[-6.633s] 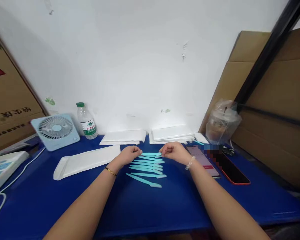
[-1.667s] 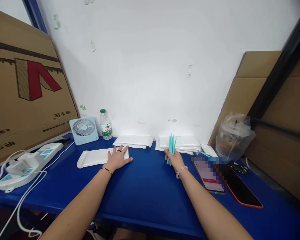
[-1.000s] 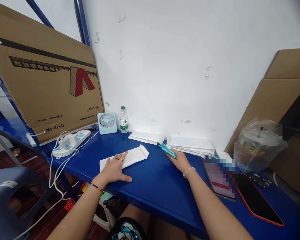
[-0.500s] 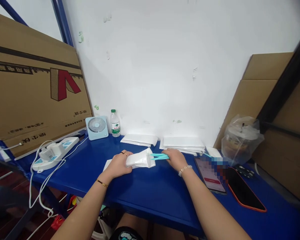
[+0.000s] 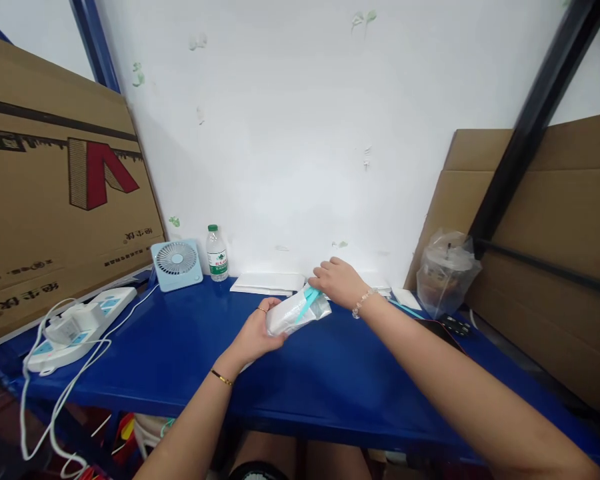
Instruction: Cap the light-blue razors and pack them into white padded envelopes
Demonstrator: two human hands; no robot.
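A rolled white plastic pouch (image 5: 286,319) is tilted above the blue table, with my left hand (image 5: 256,335) closed around its near-left end. Flat turquoise strips (image 5: 307,305) lie across the pouch's upper right end. Over that end, my right hand (image 5: 341,283) pinches the strips between its fingers. The tips of those fingers are partly hidden. Behind the pouch, folded white sheets (image 5: 265,283) rest against the wall.
A light-blue fan (image 5: 177,264) and a water bottle (image 5: 217,255) stand at the back left. A white power strip (image 5: 83,327) trails cables over the table's left edge. On the right are a bagged drink cup (image 5: 445,277), a partly hidden phone (image 5: 443,333) and cardboard (image 5: 555,267).
My right hand has moved up and left, bringing the turquoise strips from stretched out right to lying over the pouch. The pouch is now raised and tilted. The view has shifted right.
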